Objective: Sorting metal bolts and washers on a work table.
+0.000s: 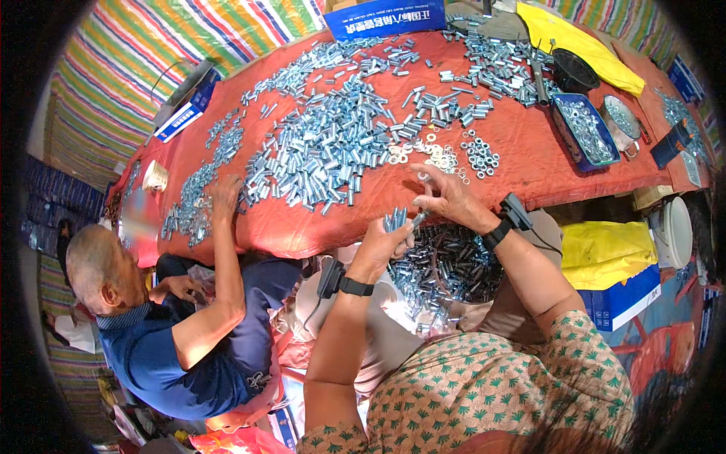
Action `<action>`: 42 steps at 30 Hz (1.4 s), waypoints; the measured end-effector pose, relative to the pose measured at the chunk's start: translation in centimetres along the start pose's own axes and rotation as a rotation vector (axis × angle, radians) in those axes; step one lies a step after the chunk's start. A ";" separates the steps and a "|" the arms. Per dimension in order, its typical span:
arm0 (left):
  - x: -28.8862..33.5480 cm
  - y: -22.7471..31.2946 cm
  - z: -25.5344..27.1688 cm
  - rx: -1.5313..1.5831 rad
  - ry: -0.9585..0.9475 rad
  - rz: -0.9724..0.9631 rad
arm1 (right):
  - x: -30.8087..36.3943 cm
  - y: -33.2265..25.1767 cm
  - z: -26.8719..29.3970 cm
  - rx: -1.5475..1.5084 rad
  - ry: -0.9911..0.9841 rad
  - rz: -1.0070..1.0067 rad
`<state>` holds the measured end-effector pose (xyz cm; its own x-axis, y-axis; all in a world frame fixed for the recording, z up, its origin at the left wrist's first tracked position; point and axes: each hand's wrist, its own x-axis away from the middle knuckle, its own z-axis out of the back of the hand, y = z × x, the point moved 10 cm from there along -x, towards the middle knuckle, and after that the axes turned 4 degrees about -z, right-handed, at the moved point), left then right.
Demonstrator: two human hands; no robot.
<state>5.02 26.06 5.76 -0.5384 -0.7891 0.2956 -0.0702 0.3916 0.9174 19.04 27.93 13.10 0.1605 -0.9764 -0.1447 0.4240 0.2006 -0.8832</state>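
My left hand (382, 246) is closed round several silvery metal sleeves (395, 219) that stick up from its fingers. My right hand (454, 200) is just to the right, above the table's front edge. Its thumb and forefinger are bent round a small pale piece that looks like a washer (423, 177). A metal bolt or sleeve (419, 219) slants between the two hands; which one grips it is hard to tell. Just beyond are pale washers (442, 157) and metal nuts (482, 153) on the red cloth. Below my hands, a container of dark and silvery bolts (461, 265) sits at my lap.
A big heap of metal sleeves (325, 144) covers the red-clothed table (529, 140). At right are a blue tray (582, 132) of parts, a black bowl (575, 70) and a yellow-covered box (609, 253). A co-worker (166, 356) sits at left, one hand (224, 198) at the parts.
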 end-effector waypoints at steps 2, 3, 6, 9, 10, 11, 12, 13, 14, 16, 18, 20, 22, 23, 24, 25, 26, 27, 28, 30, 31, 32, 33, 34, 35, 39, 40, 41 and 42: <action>0.5 0.6 0.2 -0.139 0.012 0.001 | -1.1 1.5 2.2 -0.078 0.139 -0.017; 0.6 0.7 0.5 -0.135 0.010 -0.003 | -1.6 2.2 4.2 -0.160 0.270 -0.030; 0.3 1.8 3.1 -0.025 0.135 -0.077 | -2.2 3.0 9.3 0.132 0.484 -0.017; -0.7 2.5 3.0 0.016 0.173 -0.125 | -4.7 4.4 10.8 0.204 0.595 0.083; -1.1 2.7 2.4 0.019 0.143 -0.125 | -5.2 4.3 11.4 0.295 0.638 0.136; -1.1 2.7 2.5 0.023 0.150 -0.125 | -6.3 4.6 11.1 0.293 0.631 0.137; -1.3 3.1 1.9 -0.015 0.119 -0.165 | -7.4 4.0 10.4 0.419 0.595 0.180; -1.4 3.5 1.4 -0.053 0.088 -0.205 | -8.3 3.5 9.5 0.544 0.559 0.221; -1.5 3.4 1.1 -0.066 0.080 -0.169 | -8.9 3.3 8.6 0.697 0.574 0.217; -2.0 3.4 0.8 -0.063 0.090 -0.162 | -10.0 4.0 8.6 0.758 0.535 0.154; -2.3 3.2 1.2 -0.050 0.090 -0.159 | -11.2 4.6 8.0 0.838 0.419 0.048; -2.5 3.1 1.5 -0.007 0.096 -0.151 | -10.3 3.4 8.1 0.683 0.433 0.133; -2.7 2.8 1.5 0.078 0.122 -0.155 | -9.5 4.1 8.2 0.265 0.309 0.041; -2.7 2.8 1.3 0.079 0.124 -0.154 | -8.5 3.2 7.9 0.264 0.306 0.041; -2.6 2.6 1.7 0.041 0.169 -0.136 | -7.4 3.2 6.8 -0.073 0.234 -0.012; -2.4 2.5 2.2 0.002 0.215 -0.117 | -6.3 3.0 5.3 -0.410 0.157 -0.066; -2.4 2.7 1.7 -0.016 0.219 -0.120 | -4.8 2.1 4.6 -0.478 0.120 -0.079; -2.5 2.5 1.4 -0.020 0.213 -0.118 | -3.7 1.6 4.0 -0.565 0.103 -0.068; -2.6 2.5 1.0 -0.062 0.183 -0.119 | -2.9 1.3 3.2 -0.624 0.077 -0.079; -2.9 2.4 0.0 -0.108 0.144 -0.117 | -1.6 1.1 2.5 -0.686 0.062 -0.092; -3.0 2.4 -0.6 -0.109 0.107 -0.115 | -1.3 1.3 2.1 -0.645 0.055 -0.112; -3.0 2.3 -1.0 -0.109 0.075 -0.111 | -1.1 1.4 1.7 -0.607 0.044 -0.134; -2.9 2.2 -1.0 -0.111 0.077 -0.106 | -1.0 1.5 1.7 -0.613 0.043 -0.137; -2.9 2.0 -1.0 -0.118 0.080 -0.094 | -0.8 1.6 1.6 -0.595 0.034 -0.151; -2.9 1.8 -0.9 -0.123 0.083 -0.086 | -0.7 1.5 1.6 -0.575 0.023 -0.163; -3.1 1.5 -0.8 -0.149 0.081 -0.110 | -0.5 1.7 1.8 -0.562 -0.003 -0.177; -3.1 1.1 -0.8 -0.168 0.083 -0.098 | -0.4 2.2 1.6 -0.564 -0.030 -0.181; -3.1 0.9 -0.9 -0.186 0.085 -0.087 | -0.4 2.7 1.4 -0.566 -0.058 -0.184; -3.2 0.8 -1.0 -0.184 0.085 -0.086 | -0.3 3.2 1.4 -0.565 -0.059 -0.186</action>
<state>7.51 28.45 5.78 -0.4637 -0.8560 0.2286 0.0463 0.2342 0.9711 21.61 28.94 10.90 0.1848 -0.9817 0.0456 -0.0878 -0.0627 -0.9942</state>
